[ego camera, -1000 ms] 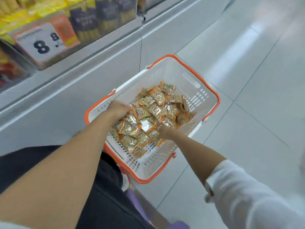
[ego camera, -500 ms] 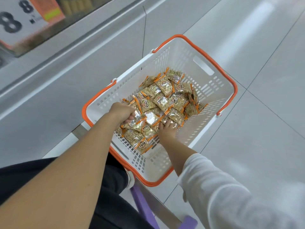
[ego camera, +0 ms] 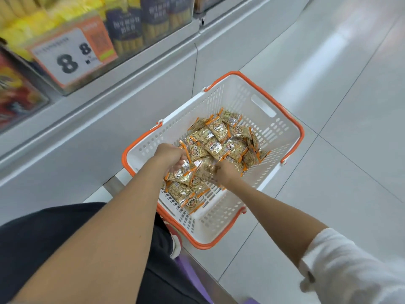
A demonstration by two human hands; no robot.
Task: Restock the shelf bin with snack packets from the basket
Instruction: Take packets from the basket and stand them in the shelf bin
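Nearest the camera: dark trousers [ego camera: 65,249] and a white sleeve [ego camera: 350,270] on the right arm; both forearms reach forward and down. Left hand [ego camera: 169,156] is inside the basket [ego camera: 293,128], fingers curled round a cluster of snack packets [ego camera: 219,139] at the near end of the heap. Right hand [ego camera: 223,172] sits just beside it, fingers curled into the heap and apparently clasping packets too, though the fingertips are buried. Judgement: two-handed scooping, to lift more per trip. All packets seen lie in the basket, mostly towards its far half. Basket stands on the tiled floor [ego camera: 328,84], close against the shelf base [ego camera: 109,128], presumably for short reach. Above are clear-fronted shelf bins [ego camera: 153,18] and a price tag [ego camera: 68,60]. Which bin takes these packets cannot be told.
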